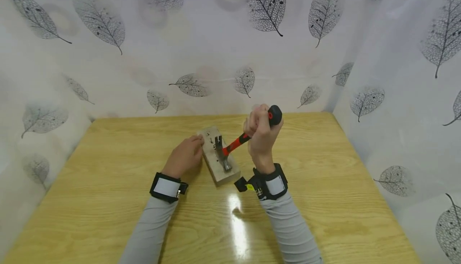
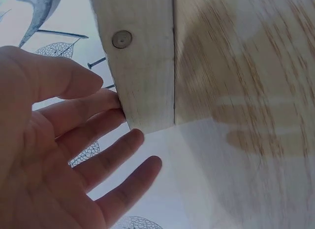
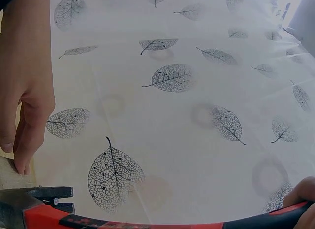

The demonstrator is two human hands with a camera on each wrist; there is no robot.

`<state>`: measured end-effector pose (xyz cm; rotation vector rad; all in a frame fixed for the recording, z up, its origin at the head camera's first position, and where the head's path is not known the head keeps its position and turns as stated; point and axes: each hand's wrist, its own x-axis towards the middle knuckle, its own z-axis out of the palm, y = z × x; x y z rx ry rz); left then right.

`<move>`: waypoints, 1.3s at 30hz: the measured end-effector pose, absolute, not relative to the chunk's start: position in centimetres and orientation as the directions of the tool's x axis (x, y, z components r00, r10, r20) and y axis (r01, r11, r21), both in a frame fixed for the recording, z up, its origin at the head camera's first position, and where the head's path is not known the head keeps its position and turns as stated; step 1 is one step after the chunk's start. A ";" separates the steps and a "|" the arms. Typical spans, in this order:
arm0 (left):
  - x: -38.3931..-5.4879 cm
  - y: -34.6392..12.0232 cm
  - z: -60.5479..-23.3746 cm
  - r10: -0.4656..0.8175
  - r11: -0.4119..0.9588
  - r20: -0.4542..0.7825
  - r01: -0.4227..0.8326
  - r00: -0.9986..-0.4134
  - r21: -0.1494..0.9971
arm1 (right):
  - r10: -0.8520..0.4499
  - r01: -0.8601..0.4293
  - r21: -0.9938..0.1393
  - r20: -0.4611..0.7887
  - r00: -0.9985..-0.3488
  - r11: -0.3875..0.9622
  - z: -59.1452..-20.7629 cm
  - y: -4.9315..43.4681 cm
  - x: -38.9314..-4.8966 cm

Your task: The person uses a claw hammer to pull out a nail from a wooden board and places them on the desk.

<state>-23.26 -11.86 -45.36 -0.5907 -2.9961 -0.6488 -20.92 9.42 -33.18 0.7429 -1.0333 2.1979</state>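
A pale wooden block (image 1: 214, 166) lies on the table, with several nails (image 1: 208, 133) standing in its upper face. My left hand (image 1: 185, 155) touches the block's far left end; in the left wrist view the fingertips meet its edge, with the fingers loosely extended. My right hand (image 1: 263, 140) grips a claw hammer (image 1: 235, 144) by its red and black handle, which slants up to the right. The steel hammer head (image 1: 222, 158) is over the block. In the right wrist view, a nail (image 3: 55, 201) shows between the tines of the claw.
The light wood-grain table (image 1: 324, 184) extends around the block on all sides. A white curtain (image 1: 212, 47) printed with leaf skeletons hangs behind the table and along both sides. Each wrist wears a black strap (image 1: 275, 184).
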 end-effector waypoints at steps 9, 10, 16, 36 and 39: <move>-23.3 -11.5 -44.5 0.358 0.687 0.356 0.502 -0.863 0.525 | 0.289 -0.712 -0.469 0.688 -0.666 -0.523 -32.5 9.8 -20.0; -23.3 -11.2 -44.2 0.376 0.649 0.385 0.536 -0.843 0.540 | 0.286 -0.710 -0.468 0.689 -0.666 -0.525 -32.4 9.9 -19.9; -22.7 -9.8 -43.1 0.455 0.528 0.418 0.616 -0.786 0.584 | 0.269 -0.704 -0.455 0.700 -0.661 -0.545 -31.9 10.0 -19.2; -22.7 -11.3 -43.0 0.293 0.637 0.483 0.545 -0.825 0.545 | 0.195 -0.667 -0.507 0.697 -0.690 -0.546 -31.9 9.6 -18.9; -22.7 -12.7 -42.6 0.252 0.677 0.462 0.496 -0.850 0.544 | 0.199 -0.677 -0.504 0.704 -0.682 -0.537 -31.9 9.6 -19.0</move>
